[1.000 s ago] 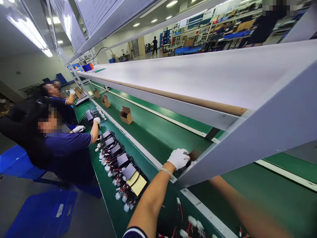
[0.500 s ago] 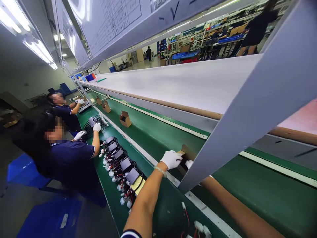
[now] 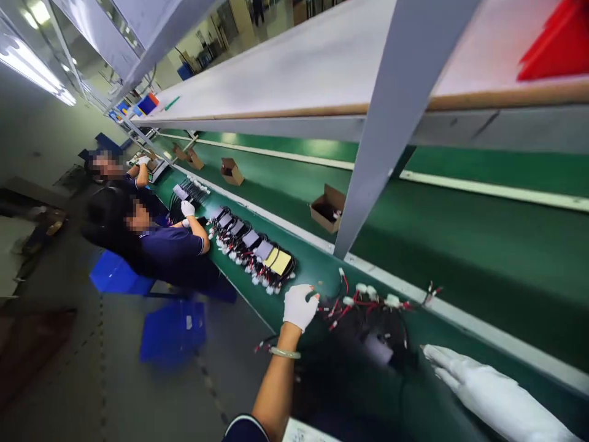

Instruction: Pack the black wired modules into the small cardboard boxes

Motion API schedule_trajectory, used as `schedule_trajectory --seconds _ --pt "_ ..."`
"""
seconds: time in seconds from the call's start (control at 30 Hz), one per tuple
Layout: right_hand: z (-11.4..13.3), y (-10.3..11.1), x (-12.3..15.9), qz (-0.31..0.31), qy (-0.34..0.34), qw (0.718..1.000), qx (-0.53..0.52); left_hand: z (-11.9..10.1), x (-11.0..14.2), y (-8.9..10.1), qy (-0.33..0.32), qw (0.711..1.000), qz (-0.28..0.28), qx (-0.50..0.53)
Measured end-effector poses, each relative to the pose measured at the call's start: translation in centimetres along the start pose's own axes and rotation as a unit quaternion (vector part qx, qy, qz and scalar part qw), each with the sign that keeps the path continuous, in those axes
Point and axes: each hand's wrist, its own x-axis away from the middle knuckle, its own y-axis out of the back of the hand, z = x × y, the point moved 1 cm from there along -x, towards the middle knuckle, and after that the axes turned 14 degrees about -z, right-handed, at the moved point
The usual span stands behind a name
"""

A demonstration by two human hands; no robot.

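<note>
My left hand (image 3: 300, 307), in a white glove with bare fingertips, hovers over the green bench with fingers apart, holding nothing. Just right of it lies a loose cable bundle (image 3: 368, 298) with red and black wires and white connectors. A grey label (image 3: 378, 350) shows on this dark bundle, blurred. On the bundle's other side, my gloved right hand (image 3: 483, 383) stretches out its fingers, with nothing in them. Beyond the left hand, a row of cable bundles (image 3: 251, 239) with grey labels lies along the bench; the nearest bears a yellow note (image 3: 277, 261).
An open cardboard box (image 3: 327, 209) stands on the green belt beside the grey post (image 3: 381, 123); further boxes (image 3: 231, 172) stand along the belt. A white shelf (image 3: 276, 73) runs above. Co-workers (image 3: 175, 252) sit at left. A blue stool (image 3: 172, 331) stands below.
Both hands have left the cardboard box and come back over the bench, the right one out from behind the post. The view has turned down and right, showing the loose cable bundle.
</note>
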Motion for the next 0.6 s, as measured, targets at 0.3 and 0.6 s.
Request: schedule_trajectory --seconds 0.3,0.6 --pt "2.9 -3.9 8.4 0.119 0.076 0.990 -0.015 -2.2 10.2 -7.2 -0.034 0.968 0.157 -0.194" --pt "5.7 1.8 4.2 -0.176 0.316 0.921 0.142 -5.5 9.1 1.3 -0.048 0.980 0.190 0.021"
